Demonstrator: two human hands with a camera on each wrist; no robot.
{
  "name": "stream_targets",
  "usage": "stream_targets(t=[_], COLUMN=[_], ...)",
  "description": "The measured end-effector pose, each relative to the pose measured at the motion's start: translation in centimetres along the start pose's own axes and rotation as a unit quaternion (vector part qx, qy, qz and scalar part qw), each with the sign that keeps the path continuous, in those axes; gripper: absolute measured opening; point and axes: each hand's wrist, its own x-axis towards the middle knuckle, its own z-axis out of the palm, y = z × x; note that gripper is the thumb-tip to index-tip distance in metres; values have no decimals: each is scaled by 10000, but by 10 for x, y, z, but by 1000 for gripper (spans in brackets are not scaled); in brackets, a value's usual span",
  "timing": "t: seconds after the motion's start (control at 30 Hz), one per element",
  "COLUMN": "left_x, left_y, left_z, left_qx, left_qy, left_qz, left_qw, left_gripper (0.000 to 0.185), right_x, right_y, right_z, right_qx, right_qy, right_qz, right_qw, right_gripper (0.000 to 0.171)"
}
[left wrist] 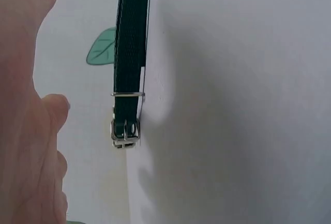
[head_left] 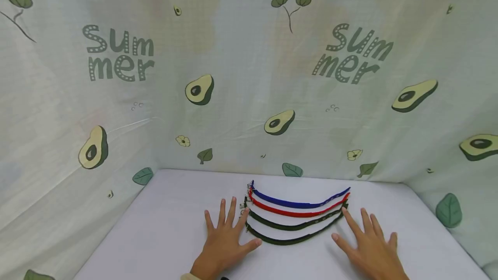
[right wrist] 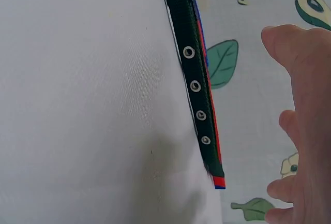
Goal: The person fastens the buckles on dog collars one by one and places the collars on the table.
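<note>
While both hands are lying flat with fingers spread and holding nothing, four narrow straps are resting in a neat row on the white surface (head_left: pixel 163 228), probably laid side by side so each one is staying easy to tell apart. Seen from the head camera, the blue strap (head_left: pixel 299 203) is sitting farthest away at 12 o'clock, the red strap (head_left: pixel 295 213) is lying just beside it, and two dark green straps (head_left: pixel 292 226) are lying nearest the person. All four are sagging in the same shallow curve, with their buckle ends gathered at 9 o'clock and their tips at 3 o'clock. The left hand (head_left: pixel 225 241) is resting palm down by the buckles (left wrist: pixel 125 131), its fingertips touching or nearly touching them; I cannot tell which. The right hand (head_left: pixel 367 245) is resting by the punched tips (right wrist: pixel 199 115), index finger reaching toward the green ends. A cloth backdrop (head_left: pixel 249 77) printed with avocados is hanging around the surface.
</note>
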Motion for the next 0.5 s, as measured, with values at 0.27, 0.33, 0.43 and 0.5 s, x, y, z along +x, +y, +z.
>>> stream_targets(t=[0.27, 0.33, 0.43, 0.5], left_x=[0, 0, 0, -1], left_y=[9, 11, 16, 19], left_z=[-3, -3, -2, -1], left_qx=[-231, -440, -719, -809], left_qy=[-298, -336, -354, -328], left_qz=[-158, -211, -274, -296], left_qw=[9992, 9982, 9964, 9957], left_gripper=[94, 94, 93, 92], right_x=[-1, -1, 0, 1], right_y=[-2, -1, -1, -1], right_z=[5, 5, 6, 7], right_qx=[-65, -35, 42, 114], right_qy=[62, 119, 176, 149], right_qz=[-29, -82, -177, -242], right_qw=[10000, 9999, 9997, 9995], right_gripper=[106, 104, 102, 100])
